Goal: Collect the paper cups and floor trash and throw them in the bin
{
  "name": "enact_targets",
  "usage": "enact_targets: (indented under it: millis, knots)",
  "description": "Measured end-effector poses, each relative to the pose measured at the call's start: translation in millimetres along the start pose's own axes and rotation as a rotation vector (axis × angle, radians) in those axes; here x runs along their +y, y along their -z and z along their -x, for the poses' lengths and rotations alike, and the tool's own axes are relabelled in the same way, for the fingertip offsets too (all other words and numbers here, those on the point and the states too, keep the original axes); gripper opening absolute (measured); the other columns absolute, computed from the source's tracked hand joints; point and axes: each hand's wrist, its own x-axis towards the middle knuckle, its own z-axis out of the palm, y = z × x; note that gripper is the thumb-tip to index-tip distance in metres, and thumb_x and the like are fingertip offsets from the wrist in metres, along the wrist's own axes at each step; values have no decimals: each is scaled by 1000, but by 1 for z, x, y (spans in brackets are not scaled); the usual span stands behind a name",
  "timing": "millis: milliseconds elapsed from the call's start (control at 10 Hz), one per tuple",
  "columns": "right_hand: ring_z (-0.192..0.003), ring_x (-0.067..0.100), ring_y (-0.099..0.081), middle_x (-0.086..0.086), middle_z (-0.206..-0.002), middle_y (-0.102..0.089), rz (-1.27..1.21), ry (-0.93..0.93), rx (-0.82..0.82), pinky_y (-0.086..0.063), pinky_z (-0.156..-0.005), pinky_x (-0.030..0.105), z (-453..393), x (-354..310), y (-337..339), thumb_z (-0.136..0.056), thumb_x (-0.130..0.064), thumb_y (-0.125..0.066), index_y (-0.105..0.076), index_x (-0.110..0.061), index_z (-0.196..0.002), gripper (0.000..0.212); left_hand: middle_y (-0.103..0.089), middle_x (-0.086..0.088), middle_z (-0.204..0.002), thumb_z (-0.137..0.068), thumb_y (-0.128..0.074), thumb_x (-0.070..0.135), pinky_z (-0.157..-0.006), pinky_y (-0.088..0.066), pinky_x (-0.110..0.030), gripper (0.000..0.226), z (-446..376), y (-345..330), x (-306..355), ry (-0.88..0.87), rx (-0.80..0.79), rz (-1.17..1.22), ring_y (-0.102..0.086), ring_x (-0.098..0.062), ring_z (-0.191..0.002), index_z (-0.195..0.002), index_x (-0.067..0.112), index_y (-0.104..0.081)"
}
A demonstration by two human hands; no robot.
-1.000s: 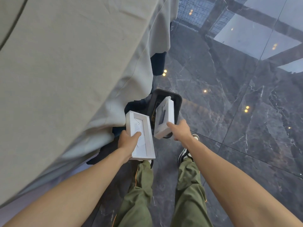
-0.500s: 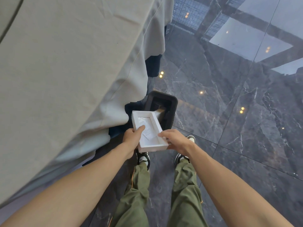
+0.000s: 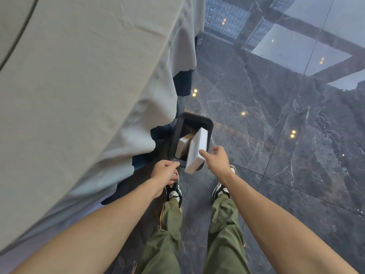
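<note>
A dark, glossy marble floor (image 3: 276,135) runs under a table draped in a pale grey cloth (image 3: 88,86). At the cloth's edge stands a black bin (image 3: 209,123). One white box (image 3: 182,146) lies inside it; a second, longer white box (image 3: 197,150) leans tilted over the near rim, half out. The right hand (image 3: 217,160) is spread open, its thumb touching that box's lower end. The left hand (image 3: 164,173) is loosely curled just beside the bin, gripping nothing visible. Below are green trousers (image 3: 223,234) and sneakers (image 3: 174,191).
</note>
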Motion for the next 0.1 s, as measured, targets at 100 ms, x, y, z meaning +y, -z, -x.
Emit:
enact_targets:
  millis: [100]
  knots:
    - [-105,27,-68,5,-111,-65,15,-4,-29,-57,-96,52,-1,4,-5,-87,-39,-71,-53,-15,-123,47,-72,-10,-108,-99,-67,33,-75,-58,-30,30,8,0,10,-14,22,-16,-75,-27,-101,-122,14,-65]
